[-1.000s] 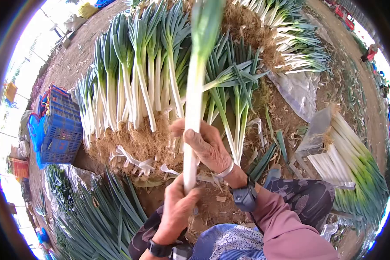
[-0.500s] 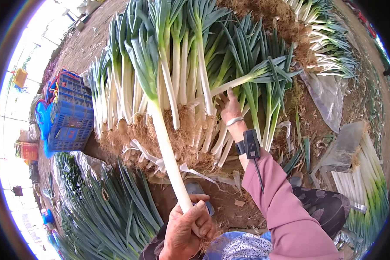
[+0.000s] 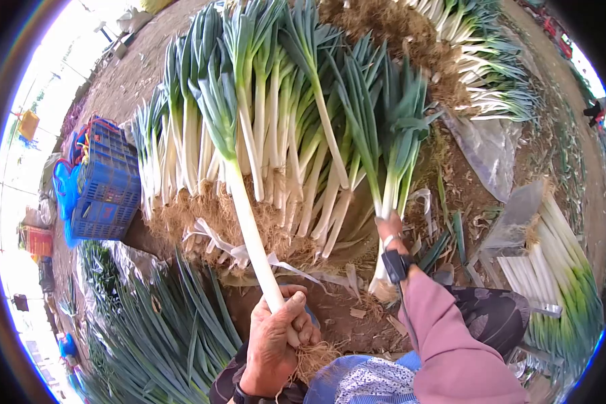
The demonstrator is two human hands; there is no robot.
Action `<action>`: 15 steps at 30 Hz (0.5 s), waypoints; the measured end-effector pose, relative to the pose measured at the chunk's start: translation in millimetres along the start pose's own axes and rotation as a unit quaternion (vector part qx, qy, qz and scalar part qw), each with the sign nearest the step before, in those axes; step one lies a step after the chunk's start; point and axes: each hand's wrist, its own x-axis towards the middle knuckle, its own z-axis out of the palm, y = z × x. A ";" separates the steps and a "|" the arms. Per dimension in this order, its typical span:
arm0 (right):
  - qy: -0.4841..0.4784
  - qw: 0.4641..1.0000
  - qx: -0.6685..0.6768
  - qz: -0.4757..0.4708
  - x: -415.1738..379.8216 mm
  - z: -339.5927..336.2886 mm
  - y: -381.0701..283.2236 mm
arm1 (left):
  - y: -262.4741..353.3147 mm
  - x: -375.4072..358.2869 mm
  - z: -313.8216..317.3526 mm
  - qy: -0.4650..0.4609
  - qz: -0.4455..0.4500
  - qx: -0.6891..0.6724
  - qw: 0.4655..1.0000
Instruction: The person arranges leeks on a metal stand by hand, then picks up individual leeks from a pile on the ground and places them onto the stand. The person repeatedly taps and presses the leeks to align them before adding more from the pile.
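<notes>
My left hand (image 3: 276, 340) is wrapped around the lower white stem of a long leek (image 3: 252, 229), just above its hairy roots. This leek slants up and away, its green leaves over the pile. My right hand (image 3: 389, 229) is closed on the white part of another leek (image 3: 382, 271) at the pile's right end, roots toward me; its fingers are partly hidden. Beyond both hands lies a broad pile of leeks (image 3: 269, 141), roots facing me and green tops away. A white strip (image 3: 222, 244) runs along the pile's near edge.
A blue plastic crate (image 3: 108, 178) stands left of the pile. Long green leaves (image 3: 161, 330) fill the near left. More leeks lie at the far right (image 3: 495, 74) and near right (image 3: 565, 276). A clear plastic sheet (image 3: 485, 151) lies on the dirt floor.
My right hand has come down toward me from the leek lying across the pile and now grips a leek lengthwise at the right end. My left hand keeps its leek.
</notes>
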 end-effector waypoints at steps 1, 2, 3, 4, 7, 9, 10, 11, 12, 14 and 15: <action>-0.010 1.000 0.004 -0.008 -11.6 -9.8 7.4 | -3.1 -1.1 0.9 -0.001 0.025 0.028 0.999; -0.020 1.000 0.006 -0.015 -21.9 -21.2 14.3 | -7.4 -2.5 1.5 -0.003 0.048 0.056 0.997; -0.090 0.983 0.155 0.041 -27.4 -21.9 19.7 | -10.0 -3.1 -3.3 -0.032 0.044 0.053 0.997; -0.138 0.936 0.311 0.093 -56.7 -49.4 -30.2 | -15.7 -0.1 -3.4 -0.040 0.045 0.053 0.997; -0.213 0.884 0.414 0.043 -105.3 -82.8 -111.1 | -34.3 11.1 -8.2 -0.052 0.127 0.129 0.982; -0.224 0.877 0.422 0.053 -134.0 -99.5 -148.3 | -40.0 16.2 -17.0 -0.072 0.087 0.131 0.985; -0.221 0.872 0.432 0.059 -150.7 -109.6 -166.1 | -40.1 15.7 -20.7 -0.101 0.063 0.129 0.984; -0.202 0.865 0.459 0.033 -160.1 -105.7 -170.1 | -44.5 10.8 -21.3 -0.086 0.052 0.122 0.987; -0.210 0.850 0.482 0.026 -174.4 -111.7 -179.4 | -50.8 5.8 -21.9 -0.082 0.057 0.118 0.988; -0.202 0.843 0.497 0.014 -190.2 -106.3 -180.6 | -61.8 -10.1 -23.4 -0.160 0.013 0.063 0.985; -0.208 0.840 0.501 0.007 -199.4 -108.2 -181.2 | -64.3 -25.3 -22.8 -0.182 0.013 0.056 0.982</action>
